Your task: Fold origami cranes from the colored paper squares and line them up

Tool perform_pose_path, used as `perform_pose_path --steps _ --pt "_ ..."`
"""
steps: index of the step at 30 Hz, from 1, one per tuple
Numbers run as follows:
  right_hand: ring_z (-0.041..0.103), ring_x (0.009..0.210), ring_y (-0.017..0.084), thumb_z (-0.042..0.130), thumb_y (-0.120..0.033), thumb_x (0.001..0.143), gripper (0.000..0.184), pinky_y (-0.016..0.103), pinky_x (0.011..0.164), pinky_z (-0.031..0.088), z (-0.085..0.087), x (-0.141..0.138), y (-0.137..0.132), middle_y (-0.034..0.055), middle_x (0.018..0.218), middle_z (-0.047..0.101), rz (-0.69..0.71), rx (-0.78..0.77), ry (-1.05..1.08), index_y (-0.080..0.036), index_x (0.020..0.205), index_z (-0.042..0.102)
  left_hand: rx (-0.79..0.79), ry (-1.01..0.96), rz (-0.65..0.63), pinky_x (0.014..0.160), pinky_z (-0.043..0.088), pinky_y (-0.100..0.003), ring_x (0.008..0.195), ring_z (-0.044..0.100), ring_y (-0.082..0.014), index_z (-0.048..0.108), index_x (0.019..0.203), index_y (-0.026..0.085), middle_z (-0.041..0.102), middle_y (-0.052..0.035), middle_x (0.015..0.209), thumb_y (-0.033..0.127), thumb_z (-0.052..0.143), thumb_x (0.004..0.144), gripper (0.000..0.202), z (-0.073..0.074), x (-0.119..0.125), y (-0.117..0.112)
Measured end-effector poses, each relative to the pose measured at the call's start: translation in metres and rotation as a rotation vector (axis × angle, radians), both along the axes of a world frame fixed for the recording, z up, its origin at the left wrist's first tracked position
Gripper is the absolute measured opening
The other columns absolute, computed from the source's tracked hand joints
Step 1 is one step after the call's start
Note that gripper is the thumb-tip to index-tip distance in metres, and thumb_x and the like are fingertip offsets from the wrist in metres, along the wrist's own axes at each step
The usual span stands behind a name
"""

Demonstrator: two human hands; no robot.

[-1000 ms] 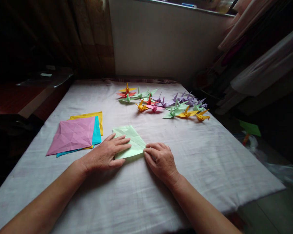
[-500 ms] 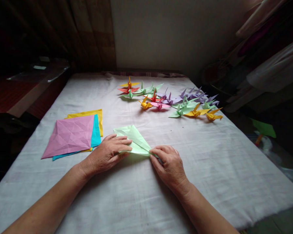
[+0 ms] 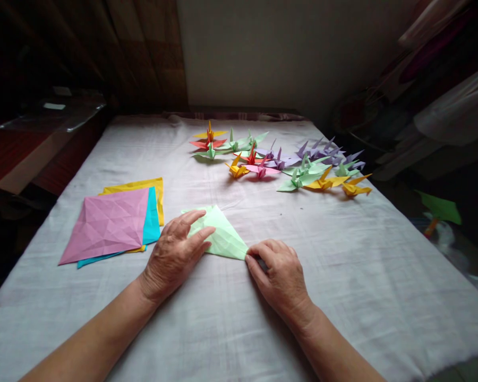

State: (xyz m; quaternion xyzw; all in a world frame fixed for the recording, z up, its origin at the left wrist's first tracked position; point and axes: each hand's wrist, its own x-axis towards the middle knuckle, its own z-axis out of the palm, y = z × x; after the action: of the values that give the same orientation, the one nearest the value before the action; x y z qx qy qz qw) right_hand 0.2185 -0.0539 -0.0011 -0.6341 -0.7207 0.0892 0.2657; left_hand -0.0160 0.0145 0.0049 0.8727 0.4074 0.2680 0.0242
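Note:
A light green folded paper (image 3: 223, 239) lies on the white cloth-covered table (image 3: 342, 276) in front of me. My left hand (image 3: 175, 254) rests flat on its left part, fingers stretched out and pressing it down. My right hand (image 3: 281, 276) has its fingers curled and pinched at the paper's right tip. Left of the hands lies a stack of creased sheets: pink (image 3: 105, 225) on top, with cyan (image 3: 152, 223) and yellow (image 3: 137, 187) beneath.
Several finished paper cranes (image 3: 287, 164) in red, green, purple, pink and orange stand across the far middle and right of the table. A dark wooden ledge (image 3: 27, 154) runs along the left. Fabric and a green paper (image 3: 440, 208) lie beyond the right edge.
The green paper has been folded narrower into a triangle. My left hand slid up over its left side; my right hand followed the tip a little to the right.

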Motion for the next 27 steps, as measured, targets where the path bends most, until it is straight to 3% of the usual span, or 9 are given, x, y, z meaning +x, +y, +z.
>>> perform_pose_path --steps 3,7,12,27 --pt "0.056 0.08 0.02 0.06 -0.025 0.089 0.008 0.033 0.074 0.033 0.0 0.0 0.0 0.0014 0.08 0.065 0.002 -0.005 -0.005 -0.024 0.082 0.064 0.115 0.097 -0.128 0.109 0.042 -0.046 0.126 0.055 -0.0256 0.068 0.11 0.027 0.065 -0.004 0.129 0.016 0.051 0.095 0.025 0.003 0.006 -0.011" --pt "0.057 0.082 0.02 0.059 -0.026 0.09 0.008 0.033 0.075 0.033 -0.001 0.0 0.0 0.0021 0.081 0.066 0.001 -0.005 -0.005 -0.024 0.085 0.065 0.043 0.161 -0.255 0.111 0.042 -0.046 0.126 0.057 -0.0247 0.06 0.129 0.019 0.066 -0.0081 0.129 0.023 0.047 0.098 0.034 -0.001 0.015 -0.025" --pt "0.056 0.08 0.019 0.06 -0.025 0.089 0.01 0.032 0.074 0.034 -0.001 0.0 0.0 0.0018 0.081 0.065 -0.001 0.014 -0.018 -0.026 0.094 0.069 -0.029 0.185 -0.245 0.11 0.043 -0.048 0.131 0.052 -0.0278 0.054 0.137 0.016 0.06 -0.0125 0.136 0.032 0.045 0.099 0.042 -0.007 0.017 -0.033" --pt "0.057 0.081 0.02 0.058 -0.022 0.089 0.014 0.033 0.075 0.036 -0.001 -0.001 0.0 0.0022 0.082 0.066 0.007 0.019 0.002 -0.026 0.095 0.07 -0.044 0.204 -0.212 0.108 0.046 -0.044 0.128 0.055 -0.0272 0.055 0.136 0.017 0.061 -0.0113 0.136 0.035 0.046 0.098 0.042 -0.005 0.016 -0.036"
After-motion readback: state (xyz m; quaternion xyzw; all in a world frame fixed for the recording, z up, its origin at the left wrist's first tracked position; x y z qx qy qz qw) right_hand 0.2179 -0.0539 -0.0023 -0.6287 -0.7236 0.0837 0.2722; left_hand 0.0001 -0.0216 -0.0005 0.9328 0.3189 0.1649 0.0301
